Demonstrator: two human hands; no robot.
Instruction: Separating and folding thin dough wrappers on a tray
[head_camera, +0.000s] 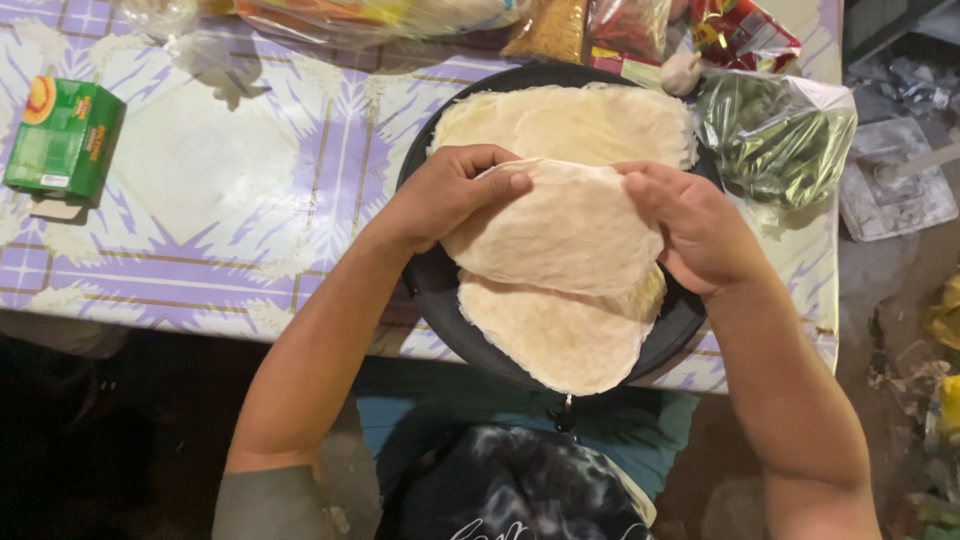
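A pale round flatbread (565, 232) is held up between both hands over a black round pan (440, 285). My left hand (450, 195) grips its left edge with fingers curled over the top. My right hand (695, 230) pinches its right edge. Below it another flatbread (560, 340) lies in the pan toward me, and more flatbreads (570, 120) lie at the pan's far side.
The pan sits on a table with a purple and white patterned cloth (230, 200). A green box (62, 138) lies at the left. A clear bag of green vegetables (780, 140) sits right of the pan, with several food packets (640, 30) and a garlic bulb (682, 72) behind.
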